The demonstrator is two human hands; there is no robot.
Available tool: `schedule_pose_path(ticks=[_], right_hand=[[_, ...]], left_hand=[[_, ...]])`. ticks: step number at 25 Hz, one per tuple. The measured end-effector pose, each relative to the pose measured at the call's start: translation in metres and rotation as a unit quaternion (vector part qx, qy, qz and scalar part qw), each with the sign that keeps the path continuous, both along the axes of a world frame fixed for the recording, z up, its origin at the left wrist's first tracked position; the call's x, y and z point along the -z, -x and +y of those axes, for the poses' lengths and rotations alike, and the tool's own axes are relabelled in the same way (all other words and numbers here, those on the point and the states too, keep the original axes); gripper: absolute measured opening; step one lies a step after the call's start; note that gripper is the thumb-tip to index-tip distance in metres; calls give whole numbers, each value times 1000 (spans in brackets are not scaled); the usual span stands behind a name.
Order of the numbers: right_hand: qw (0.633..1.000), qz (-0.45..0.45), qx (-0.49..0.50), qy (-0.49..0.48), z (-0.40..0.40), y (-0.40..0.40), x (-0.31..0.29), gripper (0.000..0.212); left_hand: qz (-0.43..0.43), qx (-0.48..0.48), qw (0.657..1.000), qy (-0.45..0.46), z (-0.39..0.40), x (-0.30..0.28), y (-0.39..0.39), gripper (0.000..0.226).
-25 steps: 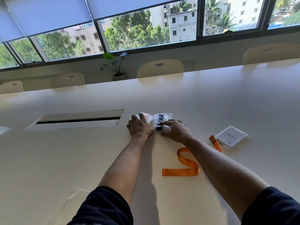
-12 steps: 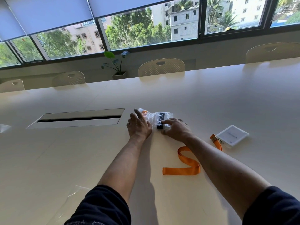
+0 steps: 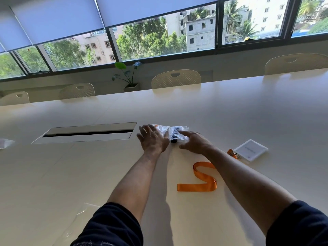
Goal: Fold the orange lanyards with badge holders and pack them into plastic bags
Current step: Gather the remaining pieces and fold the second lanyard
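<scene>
On the pale surface [image 3: 230,107]: packed plastic bag [image 3: 179,133], left hand [image 3: 153,139] flat on it, fingers straight; right hand [image 3: 192,142] touching it, forefinger extended. Nearer: loose orange lanyard [image 3: 200,176], badge holder [image 3: 250,150] beside right forearm. Left: cable hatch [image 3: 87,133]; spare bag [image 3: 83,213] near left sleeve.

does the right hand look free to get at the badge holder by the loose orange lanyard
Probably yes. The right hand only rests its fingers on the plastic bag, holding nothing. The badge holder lies uncovered on the table just to that hand's right, with nothing between them.
</scene>
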State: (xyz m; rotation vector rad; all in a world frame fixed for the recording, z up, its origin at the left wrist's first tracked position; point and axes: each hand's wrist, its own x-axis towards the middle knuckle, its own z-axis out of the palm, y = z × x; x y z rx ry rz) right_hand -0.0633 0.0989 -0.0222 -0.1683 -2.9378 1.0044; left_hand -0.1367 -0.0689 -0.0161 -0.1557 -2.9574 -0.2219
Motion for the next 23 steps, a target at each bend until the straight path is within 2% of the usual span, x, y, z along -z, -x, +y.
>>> schedule_pose_path(ticks=[3, 5, 7, 9, 12, 15, 16, 18, 20, 23], right_hand=[[999, 51, 7, 6, 13, -14, -9, 57], [996, 78, 43, -22, 28, -26, -19, 42], [988, 85, 99, -83, 39, -41, -27, 36], [976, 77, 155, -135, 46, -60, -30, 41], [974, -5, 193, -116, 63, -84, -31, 54], [986, -60, 148, -39, 87, -100, -35, 34], [988, -68, 135, -26, 95, -104, -36, 29], [987, -118, 101, -29, 108, -115, -40, 35], [979, -195, 45, -28, 117, -124, -47, 46], [957, -269, -3, -106, 124, -136, -55, 71]], left_hand=[[133, 121, 983, -35, 4, -13, -18, 49], [123, 194, 968, -106, 13, -23, -36, 30], [64, 243, 955, -156, 25, -29, -57, 21], [7, 276, 946, -171, 38, -31, -78, 29], [-94, 304, 936, -153, 60, -25, -112, 61], [-187, 306, 931, -69, 71, -13, -139, 95], [-183, 315, 931, -18, 72, -8, -145, 96], [-150, 333, 930, 49, 72, -2, -154, 79], [-141, 333, 930, 59, 69, -1, -157, 60], [-147, 327, 933, 36, 61, -1, -159, 57]])
